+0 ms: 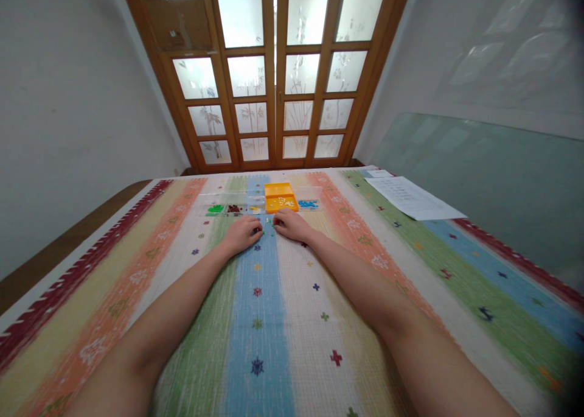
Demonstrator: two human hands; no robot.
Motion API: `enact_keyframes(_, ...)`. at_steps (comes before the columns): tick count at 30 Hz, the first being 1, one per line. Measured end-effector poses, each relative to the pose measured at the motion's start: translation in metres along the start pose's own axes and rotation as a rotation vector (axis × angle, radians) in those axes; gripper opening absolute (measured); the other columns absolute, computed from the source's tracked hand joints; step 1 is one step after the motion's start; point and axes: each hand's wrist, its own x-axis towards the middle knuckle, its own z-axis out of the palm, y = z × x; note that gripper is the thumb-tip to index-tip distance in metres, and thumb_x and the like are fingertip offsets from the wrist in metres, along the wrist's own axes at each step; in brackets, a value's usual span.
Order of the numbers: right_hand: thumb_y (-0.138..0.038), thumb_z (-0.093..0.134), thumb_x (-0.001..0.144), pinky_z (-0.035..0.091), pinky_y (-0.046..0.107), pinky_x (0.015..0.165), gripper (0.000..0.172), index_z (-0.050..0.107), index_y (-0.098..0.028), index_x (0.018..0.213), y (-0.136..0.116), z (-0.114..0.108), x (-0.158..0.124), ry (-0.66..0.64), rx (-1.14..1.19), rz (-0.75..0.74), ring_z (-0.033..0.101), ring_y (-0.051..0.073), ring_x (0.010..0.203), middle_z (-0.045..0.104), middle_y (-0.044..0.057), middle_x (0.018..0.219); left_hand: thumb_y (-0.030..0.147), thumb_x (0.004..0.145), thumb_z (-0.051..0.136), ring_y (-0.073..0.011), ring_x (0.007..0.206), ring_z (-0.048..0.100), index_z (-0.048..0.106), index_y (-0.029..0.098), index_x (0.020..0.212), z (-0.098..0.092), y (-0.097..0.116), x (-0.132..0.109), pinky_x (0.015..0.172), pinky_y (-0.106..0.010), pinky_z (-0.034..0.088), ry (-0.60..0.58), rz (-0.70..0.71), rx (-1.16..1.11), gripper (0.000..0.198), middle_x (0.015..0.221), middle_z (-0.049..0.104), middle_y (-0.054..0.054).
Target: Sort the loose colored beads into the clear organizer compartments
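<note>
My left hand (243, 233) rests on the striped cloth with its fingers curled together, a tiny green bit showing at the fingertips. Facing it, my right hand (292, 224) is closed too, just in front of an open orange-yellow box (280, 189). What either hand pinches is too small to make out. A few small green and pale pieces (267, 221) lie between the hands. White pieces (286, 202) are scattered in the box. Beside it are clear trays with green pieces (215, 209), dark brown pieces (235, 209), yellow pieces (255, 210) and blue pieces (308, 204).
A striped tablecloth (258, 344) covers the table. Printed paper sheets (413, 198) lie at the right, near a pale green glass panel (483, 192) along the wall. Beyond the far table edge stand wooden doors with glass panes (275, 125).
</note>
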Motion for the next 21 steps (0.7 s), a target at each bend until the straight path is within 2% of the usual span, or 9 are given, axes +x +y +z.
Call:
enact_keyframes(9,-0.019,0.064,0.094,0.041,0.03,0.084,0.006,0.069,-0.018,0.09,0.0061,0.0039,-0.001,0.026,-0.007,0.002,0.056,0.02,0.095,0.065,0.006,0.096,0.029,0.093,0.063,-0.024,0.096,0.06,0.073,0.023,0.097,0.0026,-0.0039,-0.0009,0.087,-0.037,0.048,0.011,-0.051,0.032,0.013,0.094,0.067,-0.006)
enact_keyframes(21,-0.019,0.063,0.096,0.043,0.029,0.08,0.009,0.07,-0.017,0.091,0.0075,0.0065,0.0015,0.075,0.068,0.036,0.061,0.019,0.087,0.071,0.006,0.092,0.027,0.096,0.058,-0.0244,0.099,0.06,0.074,0.022,0.098,0.0008,-0.0015,-0.0003,0.09,-0.038,0.047,-0.02,-0.001,-0.013,0.017,0.099,0.069,-0.007)
